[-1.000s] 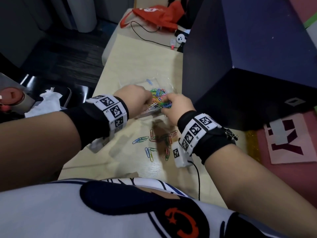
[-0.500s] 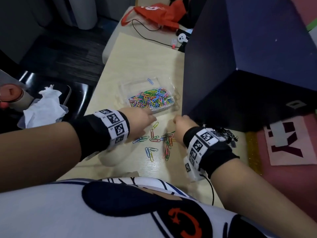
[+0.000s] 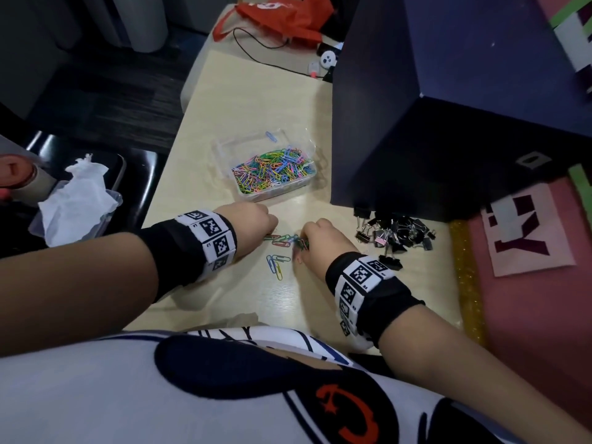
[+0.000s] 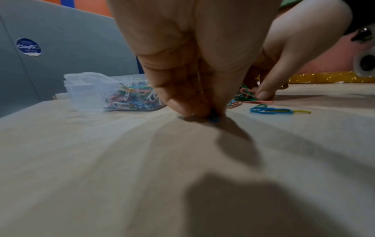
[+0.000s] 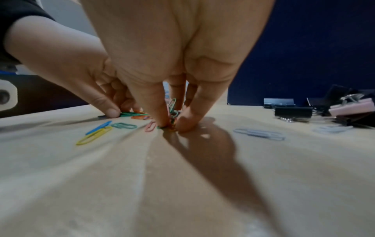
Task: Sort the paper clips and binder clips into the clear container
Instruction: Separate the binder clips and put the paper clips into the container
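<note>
A clear container (image 3: 224,149) (image 4: 85,89) on the pale table holds a heap of coloured paper clips (image 3: 272,168). Loose paper clips (image 3: 277,264) (image 5: 95,134) lie on the table just in front of it. My left hand (image 3: 256,219) (image 4: 205,112) pinches a blue paper clip against the tabletop. My right hand (image 3: 317,238) (image 5: 171,125) pinches a small bunch of paper clips, fingertips down on the table. A pile of mostly black binder clips (image 3: 394,233) (image 5: 324,109) sits to the right of my right hand.
A tall dark blue box (image 3: 448,107) stands right behind the binder clips and beside the container. A red bag (image 3: 282,17) and a cable lie at the table's far end. Left of the table a tissue (image 3: 77,200) lies on a black chair. Pale clips (image 5: 259,133) lie right.
Both hands came back from over the container to the loose clips on the table and closed their fingertips on them. The head view tilted, bringing the binder clip pile into sight.
</note>
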